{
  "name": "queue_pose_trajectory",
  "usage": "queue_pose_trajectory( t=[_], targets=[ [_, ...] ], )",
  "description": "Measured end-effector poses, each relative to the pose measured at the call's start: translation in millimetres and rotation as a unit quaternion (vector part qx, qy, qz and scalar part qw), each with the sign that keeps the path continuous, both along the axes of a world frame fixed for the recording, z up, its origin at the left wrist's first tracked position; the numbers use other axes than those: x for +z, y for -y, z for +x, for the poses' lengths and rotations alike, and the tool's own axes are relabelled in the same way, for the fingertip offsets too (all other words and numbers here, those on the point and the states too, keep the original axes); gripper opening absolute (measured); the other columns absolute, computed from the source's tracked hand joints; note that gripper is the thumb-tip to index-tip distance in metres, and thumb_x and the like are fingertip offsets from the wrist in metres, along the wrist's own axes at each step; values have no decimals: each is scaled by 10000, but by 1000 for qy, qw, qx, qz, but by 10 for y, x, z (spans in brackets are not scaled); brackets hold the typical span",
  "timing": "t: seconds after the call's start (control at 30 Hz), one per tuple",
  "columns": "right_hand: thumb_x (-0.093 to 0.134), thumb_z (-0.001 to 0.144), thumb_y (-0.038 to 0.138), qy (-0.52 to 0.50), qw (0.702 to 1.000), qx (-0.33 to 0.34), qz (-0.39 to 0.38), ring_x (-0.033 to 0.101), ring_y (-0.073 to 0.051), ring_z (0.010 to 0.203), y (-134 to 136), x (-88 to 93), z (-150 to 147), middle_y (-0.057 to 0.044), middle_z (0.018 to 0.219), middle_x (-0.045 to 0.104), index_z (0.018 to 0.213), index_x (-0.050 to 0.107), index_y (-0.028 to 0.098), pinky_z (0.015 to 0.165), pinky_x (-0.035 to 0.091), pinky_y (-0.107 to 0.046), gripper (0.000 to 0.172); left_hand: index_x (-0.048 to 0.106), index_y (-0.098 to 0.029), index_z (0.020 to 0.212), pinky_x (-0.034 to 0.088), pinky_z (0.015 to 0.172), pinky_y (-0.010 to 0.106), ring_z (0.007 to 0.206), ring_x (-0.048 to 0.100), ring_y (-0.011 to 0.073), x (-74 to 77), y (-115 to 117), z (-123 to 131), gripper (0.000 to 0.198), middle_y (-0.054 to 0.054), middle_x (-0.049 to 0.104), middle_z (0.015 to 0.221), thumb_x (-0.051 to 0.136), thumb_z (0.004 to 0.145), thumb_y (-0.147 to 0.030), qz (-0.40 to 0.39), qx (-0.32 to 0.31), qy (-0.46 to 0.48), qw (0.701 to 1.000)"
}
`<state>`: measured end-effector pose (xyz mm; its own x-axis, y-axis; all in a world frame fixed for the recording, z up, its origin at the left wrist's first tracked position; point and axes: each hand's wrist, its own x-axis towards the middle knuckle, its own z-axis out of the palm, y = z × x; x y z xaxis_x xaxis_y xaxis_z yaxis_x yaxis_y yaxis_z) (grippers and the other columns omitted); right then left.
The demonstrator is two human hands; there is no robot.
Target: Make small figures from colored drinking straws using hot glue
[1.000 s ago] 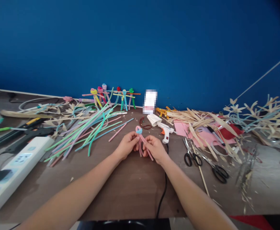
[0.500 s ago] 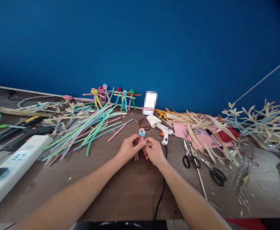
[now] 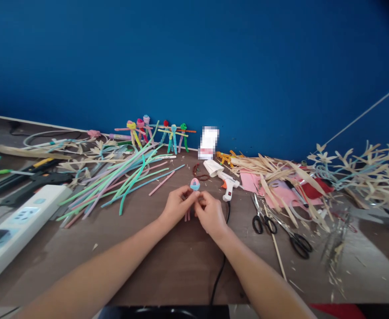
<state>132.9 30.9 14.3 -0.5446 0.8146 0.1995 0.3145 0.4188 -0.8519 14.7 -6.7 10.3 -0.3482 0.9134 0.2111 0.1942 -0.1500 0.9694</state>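
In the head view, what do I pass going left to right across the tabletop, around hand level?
white power strip → loose pastel pipe cleaners → left hand → pink and blue pipe-cleaner loop → right hand → white hot glue gun → black-handled scissors → second black-handled scissors

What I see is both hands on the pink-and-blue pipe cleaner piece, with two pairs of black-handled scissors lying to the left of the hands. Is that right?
Not quite: the head view shows the two pairs of black-handled scissors to the right of the hands, not the left. The left hand and right hand are on the pink-and-blue pipe cleaner piece, as you said.
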Motion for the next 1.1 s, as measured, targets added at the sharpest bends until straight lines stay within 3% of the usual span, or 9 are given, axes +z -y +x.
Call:
queue_pose_trajectory(
  t=[0.1, 0.2, 0.37, 0.53, 0.67, 0.77, 0.9, 1.1],
  targets=[
    [445, 778, 384, -17, 999, -6, -43, 427, -81, 323, 16, 18, -12, 36, 457, 520, 785, 516, 199, 337, 310, -182, 198, 581, -146, 617, 370, 533, 196, 551, 468, 104, -18, -21, -3, 286, -11, 525, 576, 489, 744, -385, -5, -2, 58, 998],
    [459, 758, 426, -80, 986, -9, -143, 367, -63, 263, -7, 11, -41, 62, 419, 488, 793, 491, 190, 273, 262, -164, 241, 599, -139, 734, 385, 512, 208, 541, 491, 110, -42, -51, 4, 291, 0, 548, 608, 511, 727, -416, -24, -35, 174, 984],
    [537, 689, 433, -177, 947, 9, -267, 342, -44, 249, -64, -4, -92, 77, 375, 477, 747, 495, 176, 258, 247, -144, 266, 572, -134, 743, 357, 434, 184, 429, 449, 71, -65, -83, -18, 274, -29, 494, 518, 555, 708, -405, -51, -140, 369, 918],
    [570, 673, 411, -216, 924, 40, -312, 351, -40, 255, -80, -36, -105, 77, 362, 482, 730, 511, 174, 271, 259, -141, 250, 542, -140, 711, 310, 385, 159, 371, 357, 42, -55, -80, -74, 226, -63, 392, 440, 563, 721, -365, -63, -235, 458, 855],
    [582, 691, 352, -238, 928, 47, -284, 455, -57, 343, -117, -113, -92, 46, 457, 545, 725, 540, 166, 320, 347, -148, 193, 528, -125, 642, 345, 413, 171, 425, 445, 65, -33, -70, -75, 269, -26, 461, 471, 529, 747, -373, -65, -233, 421, 874],
    [591, 692, 317, -240, 939, 27, -245, 512, -68, 433, -146, -159, -78, 20, 567, 581, 747, 571, 163, 388, 416, -166, 165, 544, -117, 678, 385, 448, 167, 476, 499, 71, -27, -77, -67, 247, -3, 528, 539, 539, 746, -354, -75, -188, 394, 897],
    [572, 708, 332, -210, 957, 16, -202, 500, -63, 438, -157, -166, -64, 7, 606, 584, 751, 591, 162, 409, 421, -175, 177, 534, -138, 739, 402, 429, 161, 451, 510, 64, -44, -99, -64, 213, -19, 554, 564, 591, 699, -339, -100, -125, 393, 906],
    [570, 696, 348, -186, 966, -8, -178, 476, -57, 398, -169, -148, -65, 18, 582, 563, 751, 586, 153, 384, 386, -170, 203, 527, -137, 732, 342, 334, 157, 345, 451, 54, -31, -88, -20, 242, -46, 527, 502, 583, 682, -367, -84, -97, 348, 929]
  ],
)
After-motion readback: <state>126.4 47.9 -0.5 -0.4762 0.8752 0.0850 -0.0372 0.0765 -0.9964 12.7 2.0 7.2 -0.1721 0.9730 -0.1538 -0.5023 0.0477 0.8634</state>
